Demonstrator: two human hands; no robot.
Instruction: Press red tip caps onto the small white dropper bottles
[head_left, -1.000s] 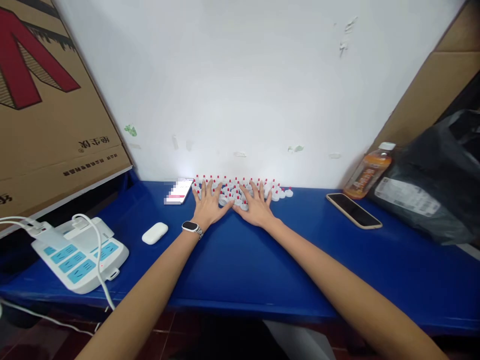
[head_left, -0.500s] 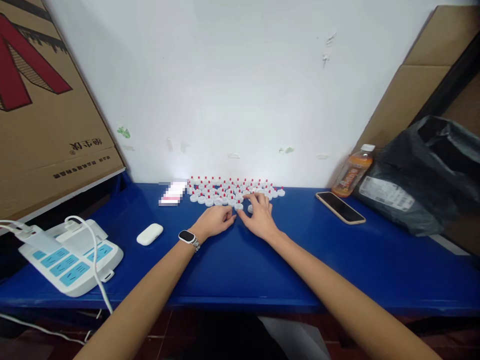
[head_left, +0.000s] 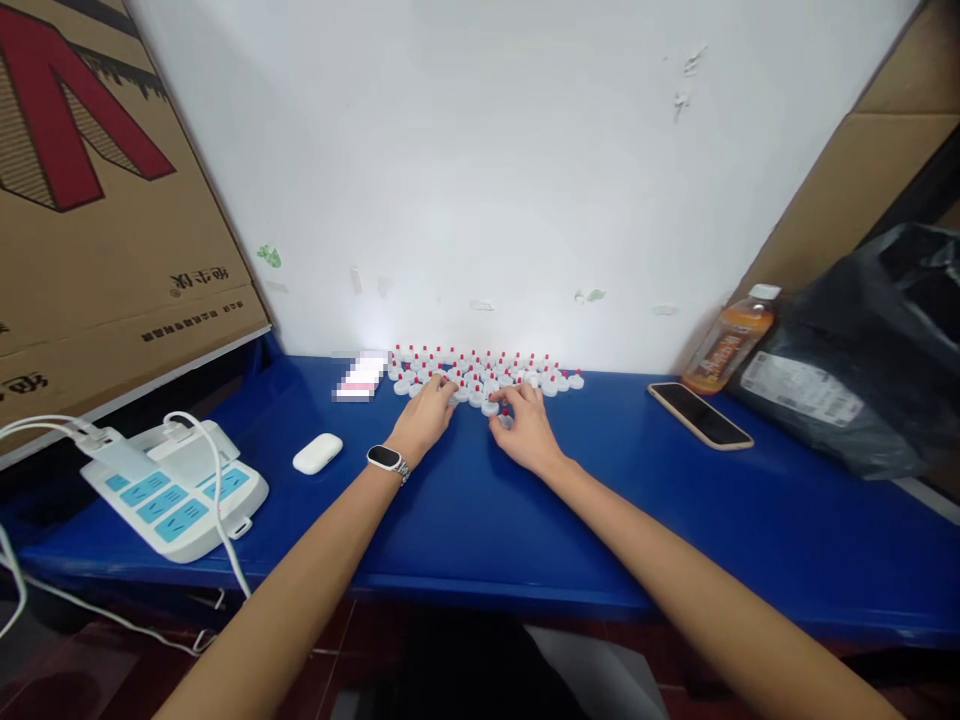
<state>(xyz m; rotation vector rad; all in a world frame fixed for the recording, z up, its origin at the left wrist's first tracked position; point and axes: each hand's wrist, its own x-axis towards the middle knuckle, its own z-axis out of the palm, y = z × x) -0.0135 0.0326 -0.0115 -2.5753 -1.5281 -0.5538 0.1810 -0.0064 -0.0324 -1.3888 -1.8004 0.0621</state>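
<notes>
Many small white caps with red tips (head_left: 475, 397) stand upright in a tight cluster against the wall. At the cluster's front left, my left hand (head_left: 424, 412), with a smartwatch on its wrist, has its thumb and fingers closed about a white cap at the front edge. My right hand (head_left: 526, 432) rests at the front right with curved fingers, thumb and forefinger apart. One cap (head_left: 490, 408) stands by its fingertips, and another cap (head_left: 507, 421) sits between thumb and palm. The fingers partly hide the caps behind them.
On the blue table (head_left: 465, 530) at left are a power strip (head_left: 176, 500) with white cables and a white earbud case (head_left: 318, 454). At right lie a phone (head_left: 700, 415), an orange drink bottle (head_left: 727, 345) and a dark plastic bag (head_left: 862, 360). A cardboard box (head_left: 112, 240) leans at far left.
My left hand has gone from curled in front of the caps to reaching in among the front ones. My right hand has shifted slightly right of the front cap. The view has turned a little.
</notes>
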